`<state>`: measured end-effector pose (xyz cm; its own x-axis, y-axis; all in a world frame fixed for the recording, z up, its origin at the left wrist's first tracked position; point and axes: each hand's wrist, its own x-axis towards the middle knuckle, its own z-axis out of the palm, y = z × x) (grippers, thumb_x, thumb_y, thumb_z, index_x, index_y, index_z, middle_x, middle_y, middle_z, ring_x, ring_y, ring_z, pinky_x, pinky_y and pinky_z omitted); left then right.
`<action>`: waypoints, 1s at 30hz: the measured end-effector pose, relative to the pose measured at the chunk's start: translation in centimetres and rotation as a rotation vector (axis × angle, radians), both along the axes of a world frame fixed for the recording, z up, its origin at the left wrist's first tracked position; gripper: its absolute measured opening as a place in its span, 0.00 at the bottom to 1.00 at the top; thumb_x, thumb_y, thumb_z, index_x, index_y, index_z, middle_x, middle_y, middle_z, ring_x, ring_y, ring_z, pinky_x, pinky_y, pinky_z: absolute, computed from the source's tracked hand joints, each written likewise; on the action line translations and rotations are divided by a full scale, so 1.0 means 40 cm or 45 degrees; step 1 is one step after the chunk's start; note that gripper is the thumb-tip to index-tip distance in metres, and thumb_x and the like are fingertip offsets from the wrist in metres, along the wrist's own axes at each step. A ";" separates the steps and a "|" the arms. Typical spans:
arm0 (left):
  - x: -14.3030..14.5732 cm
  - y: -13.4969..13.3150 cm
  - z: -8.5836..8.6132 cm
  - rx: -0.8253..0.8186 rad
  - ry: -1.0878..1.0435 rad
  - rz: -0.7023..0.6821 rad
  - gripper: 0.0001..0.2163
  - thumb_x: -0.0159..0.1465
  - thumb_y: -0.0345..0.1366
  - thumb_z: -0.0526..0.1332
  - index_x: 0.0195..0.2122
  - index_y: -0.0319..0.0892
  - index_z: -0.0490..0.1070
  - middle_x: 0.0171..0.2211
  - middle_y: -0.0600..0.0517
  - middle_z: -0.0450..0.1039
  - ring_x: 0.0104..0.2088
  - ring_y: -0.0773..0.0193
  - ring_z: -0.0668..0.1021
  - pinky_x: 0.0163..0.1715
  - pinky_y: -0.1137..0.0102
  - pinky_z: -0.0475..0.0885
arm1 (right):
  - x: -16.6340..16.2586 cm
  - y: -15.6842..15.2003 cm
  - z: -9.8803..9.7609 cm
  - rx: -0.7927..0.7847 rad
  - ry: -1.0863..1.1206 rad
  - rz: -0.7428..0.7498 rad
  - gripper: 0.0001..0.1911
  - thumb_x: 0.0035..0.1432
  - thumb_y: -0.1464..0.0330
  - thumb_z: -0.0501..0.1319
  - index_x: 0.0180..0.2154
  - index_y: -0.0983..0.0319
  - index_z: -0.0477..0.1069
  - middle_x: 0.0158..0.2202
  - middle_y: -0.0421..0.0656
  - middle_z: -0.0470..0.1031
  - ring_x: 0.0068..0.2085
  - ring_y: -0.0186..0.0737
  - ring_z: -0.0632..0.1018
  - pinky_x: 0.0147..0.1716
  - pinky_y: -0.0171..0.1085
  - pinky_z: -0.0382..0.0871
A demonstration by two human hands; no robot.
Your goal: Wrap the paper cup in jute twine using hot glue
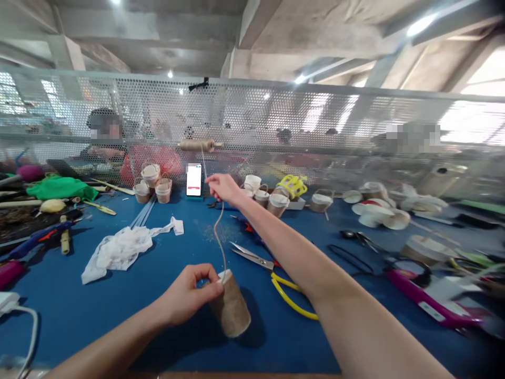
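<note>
Between thumb and fingers, my left hand [197, 288] pinches the rim of a small brown paper cup [232, 309], tilted with its base toward me. A thin cord [218, 231] runs up from the left thumb at the cup's rim. Farther up, my right hand [224, 188] is closed on that cord, fingertips pinched together. Above it the cord leads to a cord spool [197, 145] on a rod at the mesh panel. Yellow-handled scissors [272, 266] lie with blades parted beside the cup, partly under my right forearm.
A phone [193, 180] stands at the back, near small handled pots [162, 190]. Crumpled white cloth [118, 250] lies left. Tools and green cloth [63, 188] crowd the far left; a magenta device [434, 305] and white discs [381, 210] lie right. A perforated metal panel [252, 116] bounds the back.
</note>
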<state>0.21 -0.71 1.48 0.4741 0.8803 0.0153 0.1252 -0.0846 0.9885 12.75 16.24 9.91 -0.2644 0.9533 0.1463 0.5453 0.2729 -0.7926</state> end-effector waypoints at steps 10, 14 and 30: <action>-0.042 -0.036 0.051 -0.379 -0.319 -0.213 0.15 0.45 0.43 0.68 0.21 0.38 0.65 0.20 0.57 0.61 0.23 0.70 0.61 0.26 0.74 0.54 | 0.086 -0.406 -0.172 0.003 -0.513 0.766 0.11 0.40 0.81 0.62 0.14 0.62 0.67 0.14 0.33 0.66 0.19 0.30 0.67 0.20 0.29 0.62; -0.050 -0.039 0.049 -0.446 -0.371 -0.299 0.15 0.44 0.42 0.68 0.21 0.38 0.66 0.21 0.55 0.63 0.25 0.69 0.62 0.27 0.73 0.54 | 0.104 -0.459 -0.168 0.057 -0.514 0.867 0.09 0.37 0.80 0.65 0.25 0.63 0.72 0.26 0.37 0.74 0.26 0.32 0.71 0.26 0.28 0.66; -0.018 0.019 0.024 0.058 0.130 0.070 0.13 0.55 0.42 0.58 0.22 0.39 0.61 0.21 0.56 0.60 0.25 0.68 0.63 0.29 0.72 0.58 | 0.290 -0.176 -0.150 -0.008 -0.871 -0.396 0.15 0.60 0.64 0.56 0.47 0.63 0.66 0.47 0.46 0.69 0.44 0.41 0.73 0.41 0.45 0.69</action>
